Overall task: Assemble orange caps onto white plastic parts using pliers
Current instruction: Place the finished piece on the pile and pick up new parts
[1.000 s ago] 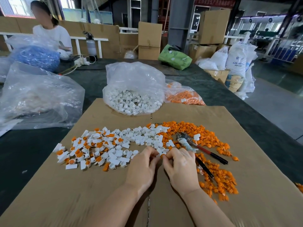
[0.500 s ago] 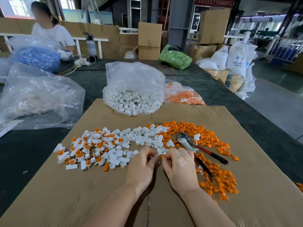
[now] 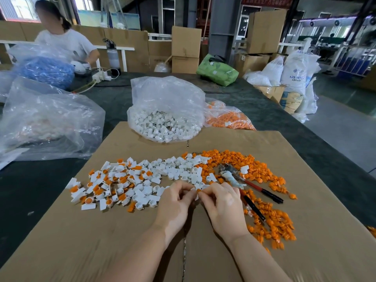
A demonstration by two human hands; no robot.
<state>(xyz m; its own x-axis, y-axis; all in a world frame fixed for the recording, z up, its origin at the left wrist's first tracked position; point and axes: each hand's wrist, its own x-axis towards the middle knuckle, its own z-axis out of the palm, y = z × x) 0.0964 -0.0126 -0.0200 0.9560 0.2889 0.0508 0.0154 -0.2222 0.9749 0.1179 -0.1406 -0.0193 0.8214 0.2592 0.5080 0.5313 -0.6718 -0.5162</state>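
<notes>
My left hand (image 3: 176, 204) and my right hand (image 3: 221, 204) meet fingertip to fingertip over the cardboard sheet (image 3: 122, 241). My left hand pinches a small white plastic part (image 3: 192, 189). An orange cap (image 3: 199, 190) is pinched in my right fingertips, right against that part. Loose white parts (image 3: 175, 171) lie just beyond my hands, and capped ones (image 3: 105, 184) spread to the left. A pile of orange caps (image 3: 234, 159) runs to the right. The pliers (image 3: 242, 182), with red and black handles, lie on that pile, untouched.
A clear bag of white parts (image 3: 164, 117) and a bag of orange caps (image 3: 225, 117) stand behind the cardboard. A big clear bag (image 3: 46, 119) lies at the left. A person in a white shirt (image 3: 65, 41) works at the far left end of the table.
Both hands have stayed in place over the cardboard. Their fingertips have drawn together around the small white part and the orange cap. The pliers have not moved.
</notes>
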